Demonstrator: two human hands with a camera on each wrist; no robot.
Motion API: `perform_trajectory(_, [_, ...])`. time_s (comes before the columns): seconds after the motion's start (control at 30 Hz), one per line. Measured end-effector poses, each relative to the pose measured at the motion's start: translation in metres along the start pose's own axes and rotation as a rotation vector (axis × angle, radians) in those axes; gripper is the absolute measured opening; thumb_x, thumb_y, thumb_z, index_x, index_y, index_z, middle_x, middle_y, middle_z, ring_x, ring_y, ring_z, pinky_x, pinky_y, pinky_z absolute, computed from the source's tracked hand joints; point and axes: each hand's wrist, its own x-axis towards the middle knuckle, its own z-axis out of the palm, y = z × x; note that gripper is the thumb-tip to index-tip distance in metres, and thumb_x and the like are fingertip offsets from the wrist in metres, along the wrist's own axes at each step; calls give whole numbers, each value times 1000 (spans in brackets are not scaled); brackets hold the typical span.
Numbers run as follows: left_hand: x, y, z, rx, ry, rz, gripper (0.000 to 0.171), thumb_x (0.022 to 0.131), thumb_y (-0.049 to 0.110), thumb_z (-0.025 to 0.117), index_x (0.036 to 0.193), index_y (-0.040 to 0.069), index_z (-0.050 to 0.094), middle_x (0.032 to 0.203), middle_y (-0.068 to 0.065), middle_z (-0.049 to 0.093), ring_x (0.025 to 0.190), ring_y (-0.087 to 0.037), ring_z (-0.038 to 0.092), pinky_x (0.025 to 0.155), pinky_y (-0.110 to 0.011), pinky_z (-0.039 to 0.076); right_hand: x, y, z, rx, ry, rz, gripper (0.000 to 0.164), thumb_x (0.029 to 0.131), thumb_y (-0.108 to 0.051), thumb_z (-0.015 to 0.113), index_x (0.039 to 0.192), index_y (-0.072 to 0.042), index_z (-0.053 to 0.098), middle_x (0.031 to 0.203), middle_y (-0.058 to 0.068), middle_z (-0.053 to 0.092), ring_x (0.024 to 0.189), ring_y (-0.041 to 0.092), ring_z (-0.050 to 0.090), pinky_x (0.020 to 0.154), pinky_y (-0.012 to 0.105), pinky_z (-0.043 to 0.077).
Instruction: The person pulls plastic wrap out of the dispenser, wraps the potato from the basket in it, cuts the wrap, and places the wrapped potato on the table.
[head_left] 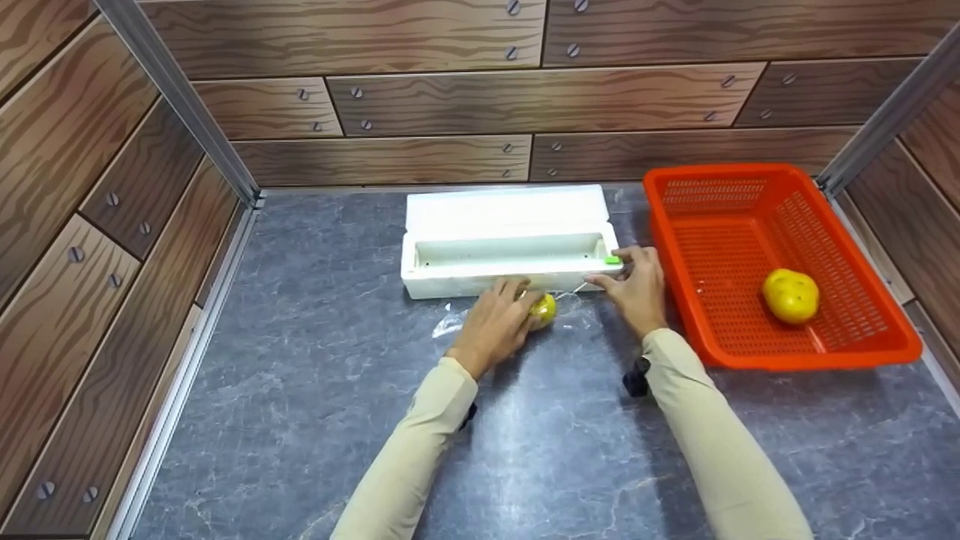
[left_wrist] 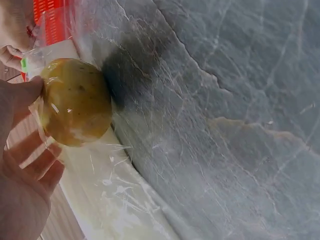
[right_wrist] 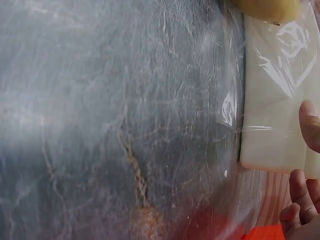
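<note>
A yellow fruit (left_wrist: 77,102), round with dark specks, is held by my left hand (head_left: 493,322) just in front of a long white box (head_left: 487,285). In the left wrist view the thumb rests on one side of the fruit and the fingers curve beneath. Clear plastic film (right_wrist: 285,65) covers the box's front face and gathers around the fruit. My right hand (head_left: 639,286) grips the box's right end, thumb (right_wrist: 309,120) at the front and fingers around the end. A small green piece (head_left: 613,260) sits at that corner, beside the index fingertip.
The white lid (head_left: 506,210) stands raised behind the box's hollow. A red-orange basket (head_left: 675,300) stands to the right, close to the right hand, with another yellow fruit (head_left: 791,296) inside. Wood-patterned walls (head_left: 435,101) border the grey marbled table (head_left: 300,420) at the back and sides.
</note>
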Motion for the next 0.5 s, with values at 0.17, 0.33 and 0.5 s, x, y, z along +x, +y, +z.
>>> perform_trajectory(0.17, [2, 1, 3, 103, 52, 37, 36, 99, 29, 64, 130, 11, 64, 127, -13, 55, 111, -29, 51, 94, -38, 47, 1, 0, 0, -7, 11, -13, 55, 67, -13, 95, 108, 7, 66, 99, 20, 55, 80, 32, 65, 69, 17, 45])
perform_trajectory(0.33, [1, 3, 7, 120, 9, 23, 60, 89, 41, 76, 137, 11, 58, 125, -8, 57, 113, -27, 54, 96, -38, 49, 0, -1, -1, -4, 5, -9, 55, 67, -12, 95, 108, 8, 66, 100, 20, 55, 80, 32, 64, 69, 17, 45])
perform_trajectory(0.5, [1, 2, 9, 105, 15, -24, 63, 82, 32, 85, 133, 10, 55, 125, -9, 60, 112, -27, 60, 93, -38, 54, 0, -2, -2, -19, -23, 2, 56, 69, -13, 94, 111, 8, 64, 102, 20, 54, 82, 31, 64, 71, 22, 48])
